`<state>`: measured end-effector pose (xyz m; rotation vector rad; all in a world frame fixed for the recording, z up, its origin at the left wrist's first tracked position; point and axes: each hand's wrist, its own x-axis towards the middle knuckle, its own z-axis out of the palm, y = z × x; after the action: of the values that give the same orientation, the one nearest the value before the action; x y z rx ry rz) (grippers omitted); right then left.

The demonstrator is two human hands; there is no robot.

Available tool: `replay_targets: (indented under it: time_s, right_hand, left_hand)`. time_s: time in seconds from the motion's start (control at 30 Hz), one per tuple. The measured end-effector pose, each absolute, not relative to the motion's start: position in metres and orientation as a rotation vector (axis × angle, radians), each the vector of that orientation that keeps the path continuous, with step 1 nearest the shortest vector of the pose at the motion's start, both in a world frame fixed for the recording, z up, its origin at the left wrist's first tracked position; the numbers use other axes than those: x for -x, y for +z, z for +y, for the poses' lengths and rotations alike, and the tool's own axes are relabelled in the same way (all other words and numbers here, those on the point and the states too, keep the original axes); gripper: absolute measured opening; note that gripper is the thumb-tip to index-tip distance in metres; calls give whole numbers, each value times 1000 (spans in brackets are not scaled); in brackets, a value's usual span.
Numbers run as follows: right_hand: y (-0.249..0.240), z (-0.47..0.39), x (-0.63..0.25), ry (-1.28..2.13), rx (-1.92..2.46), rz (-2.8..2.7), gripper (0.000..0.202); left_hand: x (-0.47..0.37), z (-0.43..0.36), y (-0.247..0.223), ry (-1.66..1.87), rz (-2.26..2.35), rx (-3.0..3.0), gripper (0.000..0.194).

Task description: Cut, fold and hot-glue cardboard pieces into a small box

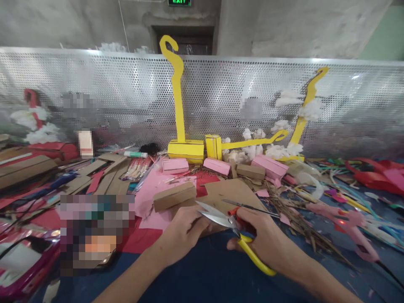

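In my right hand (pixel 261 235) is a pair of scissors (pixel 217 217) with a yellow handle and some orange-red near the pivot. Its blades point left and stand apart, with the tips at the fingers of my left hand (pixel 184 229). Those left fingers are curled in a pinch, and what is between them is hidden from me. Just behind the left hand rests a brown cardboard block (pixel 175 196). Beyond the blades lies a flat brown cardboard sheet (pixel 233 189), with a thin dark pointed tool (pixel 249 206) over it.
Pink folded blocks (pixel 175 166) and yellow hook-necked shapes (pixel 178 101) line a perforated metal panel (pixel 126 84). A pink glue gun (pixel 347 223) with a lit red light lies right, near dry brown strips (pixel 303 223). Cardboard strips (pixel 110 172) and a purple-pink item (pixel 34 265) crowd the left.
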<state>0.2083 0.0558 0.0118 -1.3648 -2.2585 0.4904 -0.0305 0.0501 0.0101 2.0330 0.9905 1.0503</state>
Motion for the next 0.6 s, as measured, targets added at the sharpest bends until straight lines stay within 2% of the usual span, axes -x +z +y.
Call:
replay_targets:
  time_s: [0.2,0.4,0.53,0.6]
  right_hand:
    - [3,62,-209,545,1329,-2127,55]
    - [11,62,-211,448,1346,-2045,36]
    - [7,66,-210,398,1400,-2076,29]
    - [2,69,-210,358,1417,-2080,28]
  left_hand:
    - [31,52,7,1125,1019,-2050,37]
    - [30,53,12,1160,1051,-1967,33]
    - [29,52,12,1135,1132,-2049,39]
    - [30,53,10,1102,1252,-2129,35]
